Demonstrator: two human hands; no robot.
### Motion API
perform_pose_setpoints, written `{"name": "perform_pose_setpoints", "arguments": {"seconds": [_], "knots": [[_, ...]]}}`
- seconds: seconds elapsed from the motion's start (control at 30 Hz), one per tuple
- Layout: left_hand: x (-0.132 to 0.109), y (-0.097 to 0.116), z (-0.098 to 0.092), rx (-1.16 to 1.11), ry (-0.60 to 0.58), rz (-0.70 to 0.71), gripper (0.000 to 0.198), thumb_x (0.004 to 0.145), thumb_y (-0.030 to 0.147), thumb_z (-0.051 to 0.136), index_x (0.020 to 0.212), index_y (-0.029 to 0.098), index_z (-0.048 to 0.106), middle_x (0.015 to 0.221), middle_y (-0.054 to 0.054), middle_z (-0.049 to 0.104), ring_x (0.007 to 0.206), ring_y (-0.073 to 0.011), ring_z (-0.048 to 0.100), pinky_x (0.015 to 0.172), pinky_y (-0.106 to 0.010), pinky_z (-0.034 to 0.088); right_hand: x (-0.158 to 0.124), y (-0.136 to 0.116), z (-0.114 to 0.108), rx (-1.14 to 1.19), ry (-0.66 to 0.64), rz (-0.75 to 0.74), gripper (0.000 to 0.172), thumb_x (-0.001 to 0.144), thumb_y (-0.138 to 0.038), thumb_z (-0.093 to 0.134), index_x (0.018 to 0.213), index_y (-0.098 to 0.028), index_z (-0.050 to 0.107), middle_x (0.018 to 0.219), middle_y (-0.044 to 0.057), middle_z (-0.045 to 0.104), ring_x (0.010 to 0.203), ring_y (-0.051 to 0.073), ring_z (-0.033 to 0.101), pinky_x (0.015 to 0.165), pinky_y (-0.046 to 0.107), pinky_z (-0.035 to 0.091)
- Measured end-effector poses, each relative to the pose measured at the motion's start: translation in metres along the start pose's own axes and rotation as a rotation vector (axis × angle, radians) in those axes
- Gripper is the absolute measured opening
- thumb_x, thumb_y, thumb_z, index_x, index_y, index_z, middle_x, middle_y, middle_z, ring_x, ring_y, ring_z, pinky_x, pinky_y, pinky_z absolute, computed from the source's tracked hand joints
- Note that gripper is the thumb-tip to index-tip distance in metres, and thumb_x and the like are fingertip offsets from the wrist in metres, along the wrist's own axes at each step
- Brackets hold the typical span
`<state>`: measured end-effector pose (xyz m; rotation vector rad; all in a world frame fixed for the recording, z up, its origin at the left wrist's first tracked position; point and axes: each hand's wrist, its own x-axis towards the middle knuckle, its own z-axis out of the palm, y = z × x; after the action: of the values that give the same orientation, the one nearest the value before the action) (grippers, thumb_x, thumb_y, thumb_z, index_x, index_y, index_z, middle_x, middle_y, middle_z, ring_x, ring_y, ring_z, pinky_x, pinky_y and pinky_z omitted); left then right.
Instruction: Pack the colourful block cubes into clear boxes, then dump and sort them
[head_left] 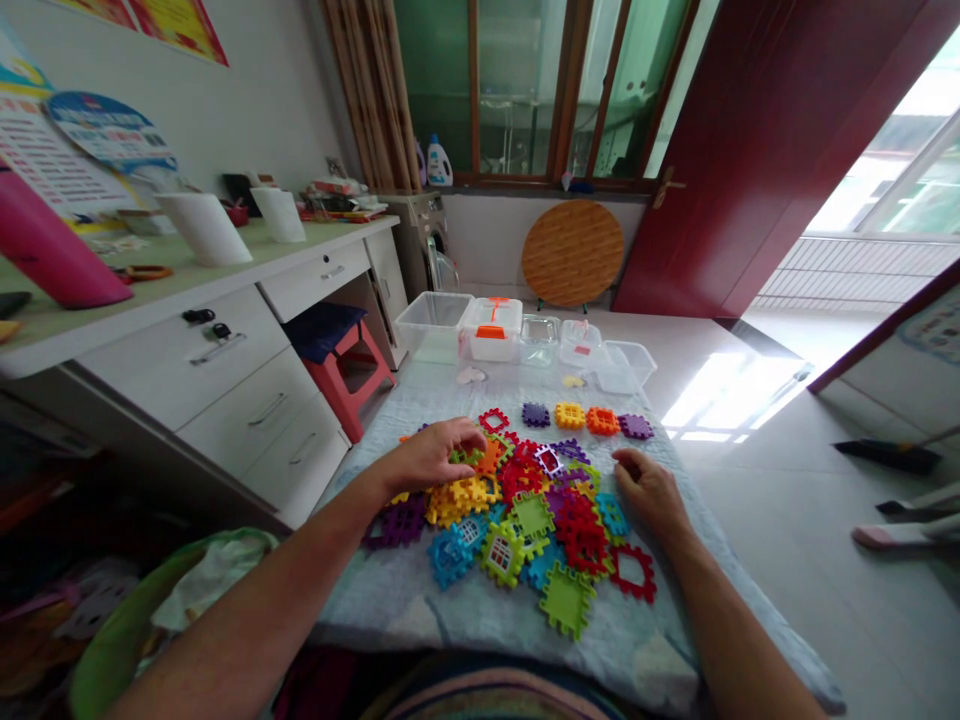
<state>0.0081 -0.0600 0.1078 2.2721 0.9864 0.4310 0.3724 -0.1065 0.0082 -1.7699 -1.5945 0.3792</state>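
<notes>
My left hand (441, 454) is over the left side of a heap of colourful plastic interlocking building tiles. Its thumb and fingers are apart and curved above a green tile (466, 457) and an orange tile (491, 456); no tile shows clearly gripped. At the heap's right edge rests my right hand (654, 494), fingers loosely bent and apart, with nothing visible in them. Nearest to it are a blue tile (613, 514) and a red frame tile (634, 573). Farther back, a dark purple tile (535, 414), a yellow tile (570, 416), an orange tile (602, 421) and a purple tile (636, 426) form a row.
Along the far end of the cloth-covered table (405, 620) stand a clear bin (435, 318), a lidded box with orange latches (493, 330) and several smaller clear containers (538, 340). A desk (150, 370) and a red stool (349, 370) are at the left.
</notes>
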Motion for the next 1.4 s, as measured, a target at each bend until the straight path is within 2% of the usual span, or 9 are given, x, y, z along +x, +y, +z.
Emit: {"name": "perform_pose_setpoints", "arguments": {"seconds": [0.2,0.4,0.57,0.7,0.9,1.0,1.1,1.3,1.4], "knots": [[-0.008,-0.013,-0.018,-0.022,0.017,-0.070,0.047,0.066,0.032,0.073,0.112,0.024,0.064,0.119,-0.007,0.063,0.112,-0.0281,0.058,0.101,-0.039,0.043,0.000,0.001,0.001,-0.016,0.001,0.004,0.037,0.075,-0.040,0.046,0.095,-0.018,0.069,0.081,0.007,0.072,0.075,0.022,0.066,0.074,0.035,0.050],[0.006,-0.026,0.000,0.185,-0.047,-0.058,0.070,0.060,0.029,0.078,0.126,0.021,0.056,0.136,-0.011,0.054,0.128,-0.0324,0.048,0.110,-0.044,0.035,0.000,0.003,0.001,-0.012,-0.007,0.002,0.038,0.076,-0.039,0.046,0.096,-0.017,0.069,0.080,0.006,0.072,0.074,0.022,0.066,0.073,0.034,0.049],[0.015,-0.021,0.021,0.295,-0.033,-0.065,0.056,0.071,0.025,0.068,0.124,0.019,0.055,0.124,-0.011,0.061,0.114,-0.0261,0.058,0.101,-0.036,0.044,0.000,0.004,0.001,-0.008,-0.011,0.012,0.039,0.075,-0.040,0.046,0.096,-0.016,0.069,0.080,0.007,0.072,0.073,0.022,0.066,0.073,0.034,0.049],[0.015,-0.012,0.025,0.274,-0.011,-0.007,0.047,0.072,0.018,0.066,0.119,0.019,0.059,0.120,-0.009,0.064,0.112,-0.0239,0.059,0.100,-0.035,0.044,0.000,0.005,0.002,0.004,-0.009,0.020,0.038,0.075,-0.039,0.047,0.096,-0.017,0.069,0.081,0.007,0.072,0.075,0.022,0.066,0.074,0.034,0.049],[0.010,0.005,0.024,0.167,-0.067,0.084,0.056,0.073,0.025,0.072,0.126,0.022,0.055,0.128,-0.008,0.062,0.117,-0.0238,0.057,0.103,-0.037,0.042,0.001,0.005,0.002,-0.012,-0.005,0.017,0.038,0.076,-0.039,0.046,0.095,-0.017,0.069,0.081,0.007,0.073,0.073,0.022,0.066,0.072,0.034,0.049],[0.010,0.008,0.024,0.187,-0.002,0.087,0.051,0.075,0.018,0.066,0.125,0.019,0.056,0.126,-0.009,0.063,0.115,-0.0226,0.057,0.102,-0.035,0.042,0.001,0.005,0.002,-0.008,-0.011,0.015,0.039,0.076,-0.040,0.046,0.095,-0.016,0.070,0.083,0.008,0.073,0.075,0.022,0.067,0.073,0.034,0.050],[0.016,0.004,0.022,0.317,0.077,0.057,0.046,0.072,0.010,0.057,0.118,0.017,0.060,0.118,-0.009,0.065,0.111,-0.0234,0.057,0.102,-0.037,0.041,0.001,0.005,0.002,-0.006,-0.008,0.009,0.038,0.076,-0.039,0.046,0.096,-0.016,0.070,0.084,0.008,0.073,0.077,0.022,0.067,0.074,0.034,0.050],[0.027,0.001,0.025,0.427,-0.140,0.077,0.036,0.071,0.018,0.063,0.107,0.020,0.063,0.120,-0.009,0.060,0.112,-0.0248,0.054,0.101,-0.037,0.040,0.001,0.005,0.002,-0.003,-0.005,0.006,0.038,0.075,-0.039,0.047,0.095,-0.016,0.070,0.079,0.006,0.072,0.073,0.021,0.066,0.072,0.033,0.049],[0.030,0.004,0.029,0.441,-0.175,0.079,0.037,0.070,0.019,0.065,0.107,0.019,0.062,0.121,-0.009,0.058,0.113,-0.0251,0.054,0.099,-0.036,0.040,0.001,0.005,0.002,-0.005,-0.010,-0.004,0.037,0.075,-0.038,0.047,0.095,-0.016,0.070,0.077,0.005,0.071,0.071,0.021,0.064,0.071,0.033,0.048]]}}
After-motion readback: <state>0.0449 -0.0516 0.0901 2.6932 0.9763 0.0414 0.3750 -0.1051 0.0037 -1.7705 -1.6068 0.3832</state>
